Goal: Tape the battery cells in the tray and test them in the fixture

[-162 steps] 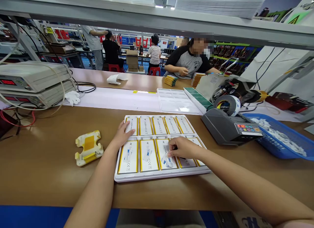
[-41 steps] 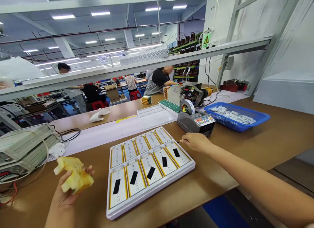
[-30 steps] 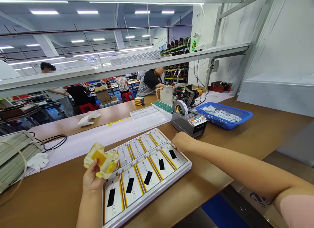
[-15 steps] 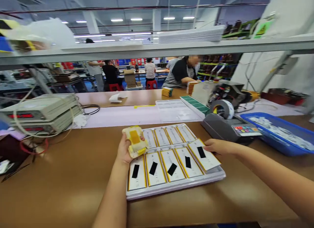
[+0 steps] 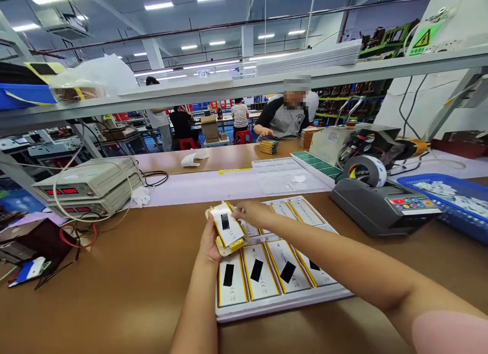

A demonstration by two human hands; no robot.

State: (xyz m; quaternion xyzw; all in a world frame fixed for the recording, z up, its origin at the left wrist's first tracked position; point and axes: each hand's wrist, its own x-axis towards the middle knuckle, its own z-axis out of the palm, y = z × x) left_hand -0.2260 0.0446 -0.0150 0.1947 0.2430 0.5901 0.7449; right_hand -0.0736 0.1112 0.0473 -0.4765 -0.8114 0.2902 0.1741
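Observation:
My left hand (image 5: 209, 242) holds a cream fixture (image 5: 223, 251) with yellow tape, left of the tray's back row. On the fixture lies a white battery pack (image 5: 231, 231) with yellow edges and a black strip. My right hand (image 5: 247, 212) is at the pack's upper right edge, its fingers pressed together; their exact grip is blurred. Below, a white tray (image 5: 244, 313) holds two rows of similar packs, and those visible in the front row, such as the leftmost pack (image 5: 232, 290), bear black strips. My right forearm covers part of the tray.
A tape dispenser (image 5: 381, 206) and a blue basket (image 5: 450, 224) stand at the right. Stacked instruments (image 5: 91, 186) with wires are at the left. Across the bench sits a person (image 5: 284, 115). A shelf beam (image 5: 229, 90) crosses overhead.
My right hand has moved left from the tray's front right corner, bringing a pack onto the fixture in my left hand. The view has shifted; the person across now leans less.

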